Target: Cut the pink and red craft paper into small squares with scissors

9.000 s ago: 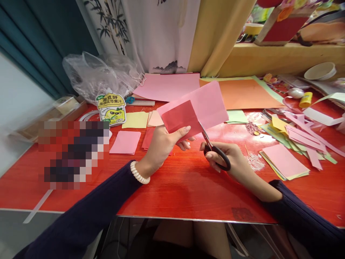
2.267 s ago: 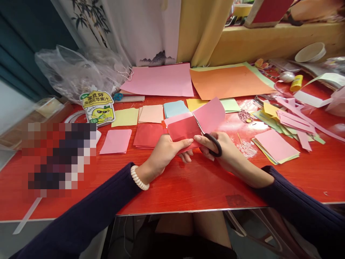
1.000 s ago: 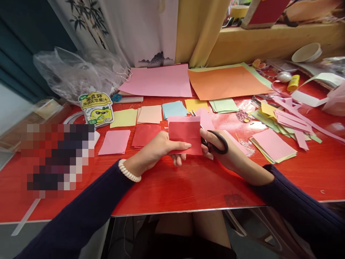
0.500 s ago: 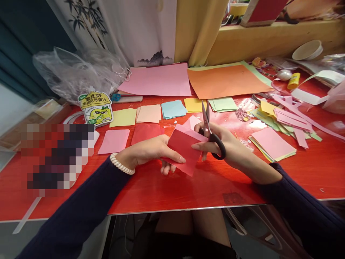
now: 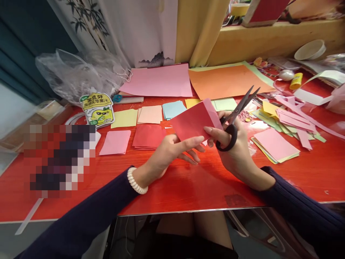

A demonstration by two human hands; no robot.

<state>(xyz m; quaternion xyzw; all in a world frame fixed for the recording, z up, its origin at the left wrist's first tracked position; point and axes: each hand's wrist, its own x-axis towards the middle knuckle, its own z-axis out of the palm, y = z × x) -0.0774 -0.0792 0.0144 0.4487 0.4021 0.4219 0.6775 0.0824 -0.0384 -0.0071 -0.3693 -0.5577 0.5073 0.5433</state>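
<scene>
A red paper square (image 5: 188,120) lies over a pink sheet (image 5: 212,109) that shows as a strip along its right side. Thumb and fingers of my right hand (image 5: 237,154) pinch the papers at their right edge. The same hand carries black-handled scissors (image 5: 241,104), blades parted and pointing up to the right, away from the paper. My left hand (image 5: 178,151) is at the papers' lower left edge, fingers apart and thumb stretched out along it; whether it still touches them is hard to tell.
Stacks of small squares, including red (image 5: 148,136), pink (image 5: 115,142) and blue (image 5: 174,109), stand on the red table (image 5: 175,194). Large pink (image 5: 159,81) and orange (image 5: 229,82) sheets lie behind. Paper offcuts (image 5: 293,120) and a mixed stack (image 5: 276,145) are at right.
The pink sheet has been cut down beside the red square. The papers have turned and passed into my right hand's pinch. The scissors have swung right, off the paper; my left hand's fingers have spread.
</scene>
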